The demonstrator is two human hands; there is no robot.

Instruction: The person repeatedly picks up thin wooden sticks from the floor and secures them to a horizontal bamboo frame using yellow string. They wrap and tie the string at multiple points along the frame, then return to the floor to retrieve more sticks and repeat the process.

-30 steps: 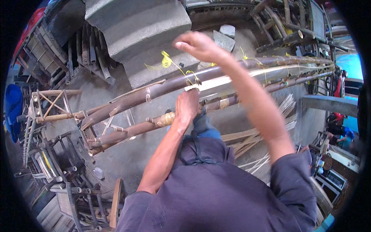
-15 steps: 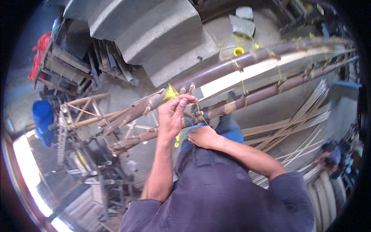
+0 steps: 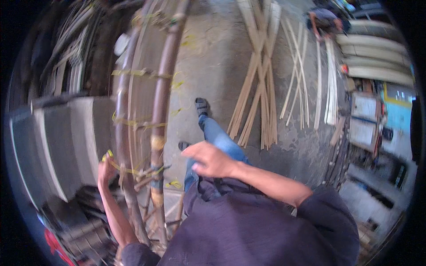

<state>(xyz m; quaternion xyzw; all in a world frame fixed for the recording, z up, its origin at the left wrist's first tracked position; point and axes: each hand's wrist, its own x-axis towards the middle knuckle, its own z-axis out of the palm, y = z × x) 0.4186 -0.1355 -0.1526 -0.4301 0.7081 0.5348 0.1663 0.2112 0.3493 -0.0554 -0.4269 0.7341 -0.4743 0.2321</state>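
Two long brown poles, an outer pole (image 3: pixel 122 104) and an inner pole (image 3: pixel 160 99), run side by side on my left, with thin yellow ties crossing between them. My left hand (image 3: pixel 105 170) is beyond the outer pole, closed on a bunched yellow cord (image 3: pixel 106 155). From there a strand (image 3: pixel 128 170) stretches back across the poles. In front of my waist is my right hand (image 3: pixel 212 160), apart from the poles. Its fingers are partly stretched and nothing shows between them, though motion blurs it a little.
Grey concrete steps (image 3: pixel 66 146) rise beyond the poles. Crossed bamboo strips (image 3: pixel 259 75) and paler strips (image 3: pixel 330 84) lie on the floor to the right. A co-worker (image 3: pixel 326 22) bends over the strips at the far right. Stacked long pieces (image 3: pixel 372 48) stand near that person.
My view has swung right, so the poles now run up the left side. My hands have parted: the left drew the yellow cord outward past the poles, the right came away from the strand.
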